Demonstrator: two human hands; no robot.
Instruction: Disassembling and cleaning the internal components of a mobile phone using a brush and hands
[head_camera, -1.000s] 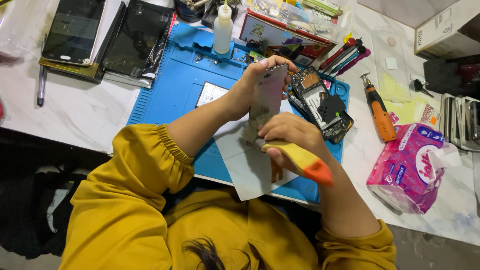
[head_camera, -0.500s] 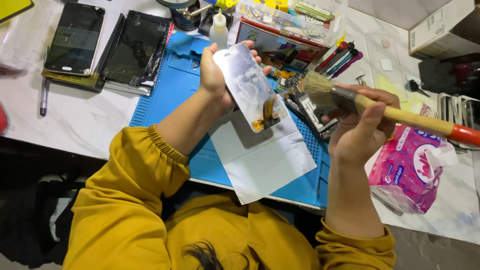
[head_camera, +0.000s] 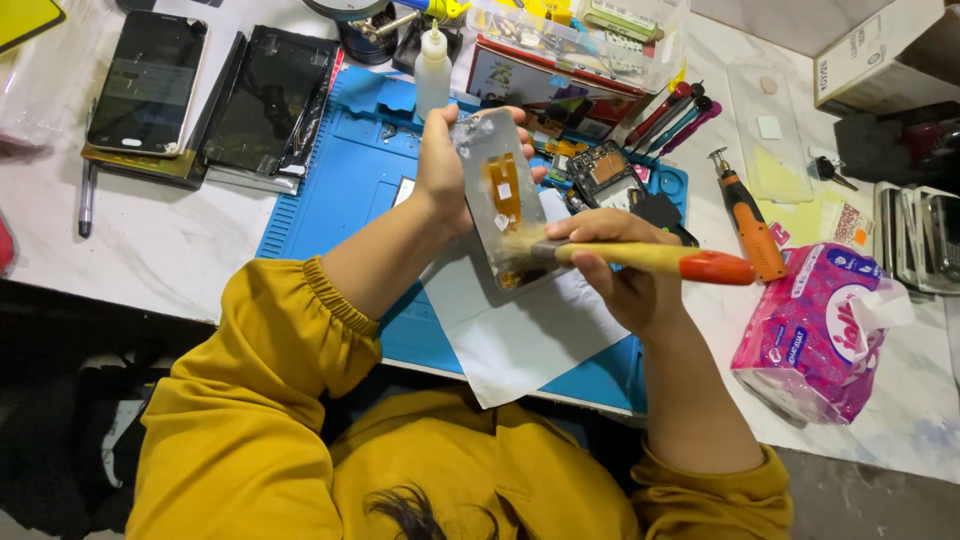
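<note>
Head view: left hand (head_camera: 443, 170) grips phone panel (head_camera: 500, 200), right hand (head_camera: 625, 275) presses brush (head_camera: 640, 260) to it

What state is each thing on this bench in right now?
Left hand: gripping the phone panel.
Phone panel: held up, inner side showing.
Right hand: gripping the brush.
Brush: bristles on the panel's lower end.
Squeeze bottle: upright, capped.
Tissue pack: open, tissue sticking out.
Orange screwdriver: lying flat.
</note>
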